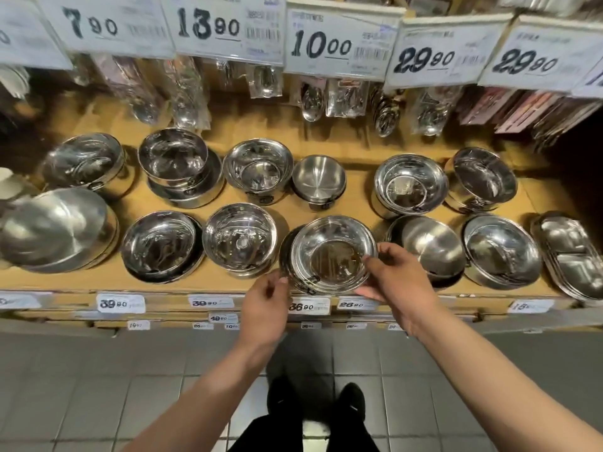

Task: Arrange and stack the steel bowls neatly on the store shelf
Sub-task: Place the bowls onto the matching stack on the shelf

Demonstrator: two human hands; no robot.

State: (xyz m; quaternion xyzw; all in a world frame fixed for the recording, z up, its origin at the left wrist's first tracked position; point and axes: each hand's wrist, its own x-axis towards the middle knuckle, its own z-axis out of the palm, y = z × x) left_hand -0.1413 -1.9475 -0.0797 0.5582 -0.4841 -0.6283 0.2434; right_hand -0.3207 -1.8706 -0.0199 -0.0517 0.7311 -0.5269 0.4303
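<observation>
Several stacks of shiny steel bowls stand in two rows on a yellow wooden shelf (359,187). At the front centre sits a wide shallow bowl (329,249) on top of a stack. My right hand (394,275) grips its right rim, fingers curled over the edge. My left hand (266,305) is at the stack's lower left side, fingers curled near the rim; whether it touches the bowl I cannot tell. Left of this stack stands a deeper bowl (239,239), and to the right a tilted brushed bowl (430,244).
A large upturned bowl (55,230) lies at the far left and a divided steel tray (571,256) at the far right. Packaged spoons (313,99) hang behind, under price signs. Price labels line the shelf's front edge (120,303). Grey floor tiles lie below.
</observation>
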